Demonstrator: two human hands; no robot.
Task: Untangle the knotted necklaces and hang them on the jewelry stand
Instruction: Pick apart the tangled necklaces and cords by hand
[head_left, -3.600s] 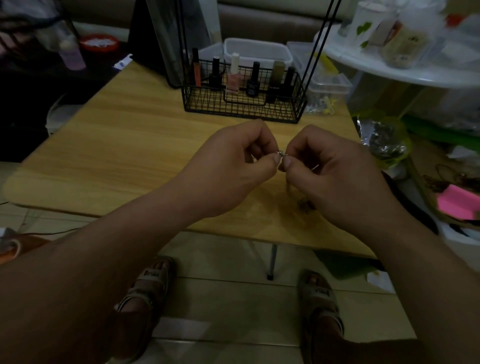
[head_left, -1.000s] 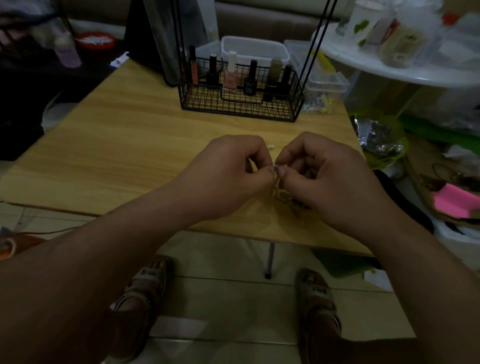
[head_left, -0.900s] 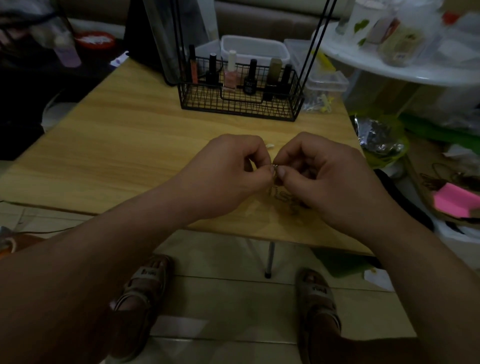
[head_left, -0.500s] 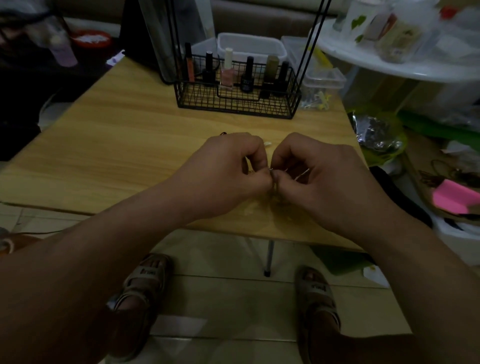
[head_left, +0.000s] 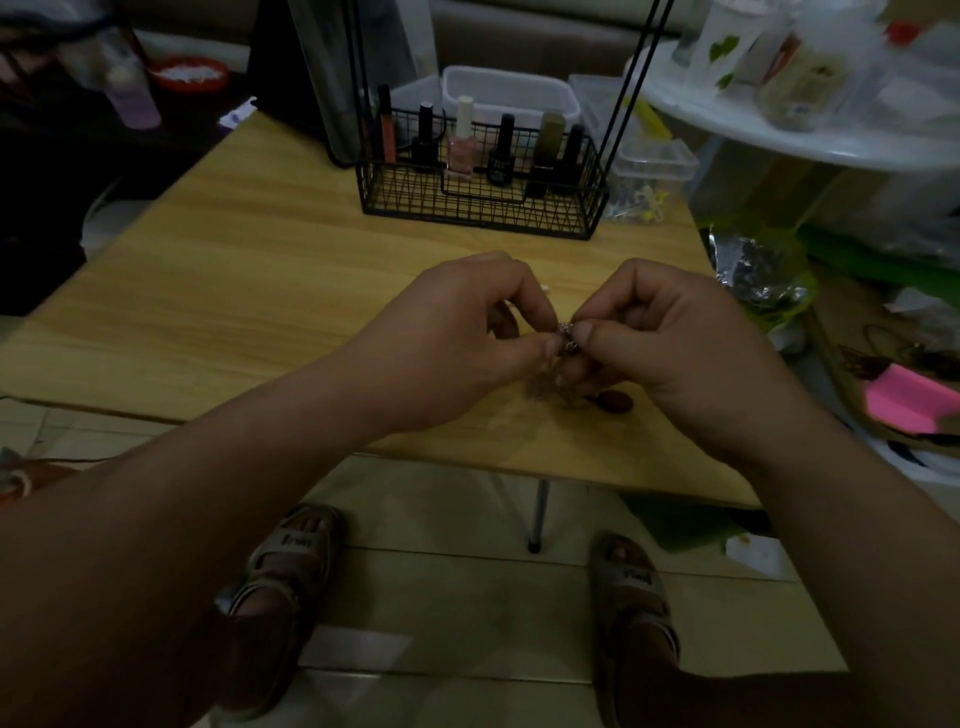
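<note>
Our left hand (head_left: 457, 332) and right hand (head_left: 675, 338) meet just above the surface (head_left: 260, 291). We pinch the necklaces (head_left: 566, 332) with both, at a small knot. Some chain hangs down below. Far back stands a black basket (head_left: 483, 205) of bottles (head_left: 461, 140).

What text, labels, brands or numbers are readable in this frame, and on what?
Nothing reads clearly.
Sandal straps: dark lettering, too blurred to read.
Nail polish bottles in the wire basket: labels too small.
Jars on the white shelf: print blurred.
</note>
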